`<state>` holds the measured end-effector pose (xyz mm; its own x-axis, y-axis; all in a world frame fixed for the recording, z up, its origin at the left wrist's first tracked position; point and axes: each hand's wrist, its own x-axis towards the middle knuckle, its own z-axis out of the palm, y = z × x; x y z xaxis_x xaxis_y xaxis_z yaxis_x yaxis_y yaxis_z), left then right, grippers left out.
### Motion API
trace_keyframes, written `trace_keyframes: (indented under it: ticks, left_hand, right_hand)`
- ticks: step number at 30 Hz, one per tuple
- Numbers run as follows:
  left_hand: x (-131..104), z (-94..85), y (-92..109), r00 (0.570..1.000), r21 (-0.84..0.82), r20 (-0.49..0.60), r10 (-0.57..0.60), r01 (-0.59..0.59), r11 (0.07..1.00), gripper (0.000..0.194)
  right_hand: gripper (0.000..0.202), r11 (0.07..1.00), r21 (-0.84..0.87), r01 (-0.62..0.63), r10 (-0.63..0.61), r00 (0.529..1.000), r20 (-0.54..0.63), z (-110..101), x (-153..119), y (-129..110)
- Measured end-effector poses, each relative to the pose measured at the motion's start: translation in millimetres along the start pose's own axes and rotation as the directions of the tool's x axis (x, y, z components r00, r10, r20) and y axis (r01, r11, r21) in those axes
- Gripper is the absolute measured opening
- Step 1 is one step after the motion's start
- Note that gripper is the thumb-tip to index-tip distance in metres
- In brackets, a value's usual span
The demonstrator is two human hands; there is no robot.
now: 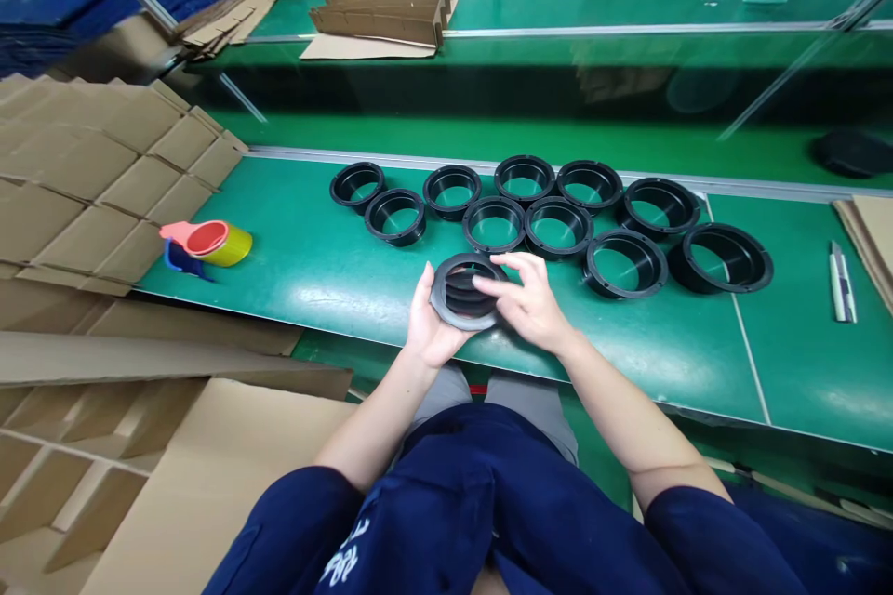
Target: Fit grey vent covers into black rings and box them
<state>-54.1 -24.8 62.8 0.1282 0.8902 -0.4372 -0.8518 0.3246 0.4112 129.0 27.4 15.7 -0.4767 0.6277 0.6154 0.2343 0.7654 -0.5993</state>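
— Louvred vent grille (466, 293), black and round, sits between both hands just above the near edge of the green bench (313, 260). How is it held?

— The left hand (429, 321) cups its rim from below and from the left side. The right hand (530, 297) lies over its right face, fingers spread lightly across the slats, holding nothing else.

— Which step would you say this is?

— It looks like checking or seating the slatted piece by hand. I'd judge the next move needs a steady grip on the rim and even pressure from the fingertips, since the slats look thin.

— And what lies around it?

— Ten black flanged rings (558, 225) stand open side up in two loose rows further back on the bench, apart from the hands. A tape dispenser (206, 244) with a yellow roll lies to the left, a utility knife (841, 281) far right.

— The room?

— Flat cardboard dividers (104, 167) are heaped on the left, more cardboard (391, 14) on a second green line behind, blue sheets stacked in the corner.
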Motion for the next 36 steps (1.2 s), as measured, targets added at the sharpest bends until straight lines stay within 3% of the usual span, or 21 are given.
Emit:
trace_keyframes:
  ticks: [4, 9, 12, 13, 15, 17, 18, 19, 22, 25, 29, 32, 36]
  left_hand:
    - [3, 5.3, 3, 1.0, -0.017, -0.005, 0.014, -0.014, 1.0, 0.058]
    - [-1, 16.3, -15, 0.999, 0.192, 0.024, 0.027, -0.031, 0.981, 0.04]
    - [2, 17.1, -21, 0.998, 0.291, 0.055, -0.019, 0.002, 0.957, 0.043]
    - [8, 16.1, -19, 0.999, 0.343, 0.045, 0.02, -0.034, 0.939, 0.048]
    - [27, 13.5, -12, 0.968, 0.471, -0.025, 0.25, -0.209, 0.857, 0.05]
    - [54, 12.3, 0, 0.854, 0.574, -0.094, 0.511, -0.373, 0.729, 0.048]
    - [69, 12.6, 7, 0.806, 0.598, -0.111, 0.582, -0.413, 0.687, 0.05]
    - [82, 13.7, 14, 0.788, 0.603, -0.113, 0.605, -0.429, 0.672, 0.053]
    - [102, 18.1, 29, 0.822, 0.615, -0.055, 0.567, -0.419, 0.668, 0.043]
    - [87, 12.1, 35, 0.847, 0.64, -0.008, 0.532, -0.404, 0.654, 0.038]
    - [35, -19.4, 35, 0.879, 0.65, -0.026, 0.476, -0.347, 0.677, 0.038]
    - [2, -40.3, 32, 0.901, 0.642, -0.052, 0.431, -0.301, 0.705, 0.035]
    - [-21, -51.8, 33, 0.922, 0.634, -0.069, 0.381, -0.255, 0.73, 0.035]
  right_hand:
    - [0.061, 0.978, -0.153, 0.138, -0.12, 0.985, 0.12, 6, -1, 2]
    - [0.11, 0.99, -0.101, 0.101, -0.079, 0.977, 0.2, -1, -1, -3]
    - [0.118, 0.994, -0.084, 0.066, -0.044, 0.971, 0.234, -8, 0, -4]
    - [0.116, 0.995, -0.081, 0.058, -0.039, 0.976, 0.214, -10, 0, -3]
    - [0.111, 0.995, -0.088, 0.036, -0.026, 0.993, 0.112, -14, 0, 1]
    - [0.106, 0.994, -0.111, -0.001, -0.003, 0.999, -0.032, -17, 1, 8]
    - [0.104, 0.992, -0.122, -0.025, 0.013, 0.996, -0.093, -18, 1, 12]
    - [0.101, 0.99, -0.13, -0.046, 0.028, 0.99, -0.135, -19, 1, 16]
    - [0.096, 0.982, -0.175, -0.068, 0.04, 0.987, -0.156, -20, 1, 21]
    - [0.099, 0.962, -0.27, -0.04, 0.009, 0.993, -0.116, -17, -1, 16]
    - [0.1, 0.924, -0.381, -0.026, 0.011, 0.999, -0.041, -8, 7, -4]
    - [0.101, 0.891, -0.453, 0.013, 0.04, 0.993, 0.108, 3, 27, -20]
    - [0.103, 0.836, -0.546, 0.057, 0.125, 0.948, 0.291, 19, 56, -32]
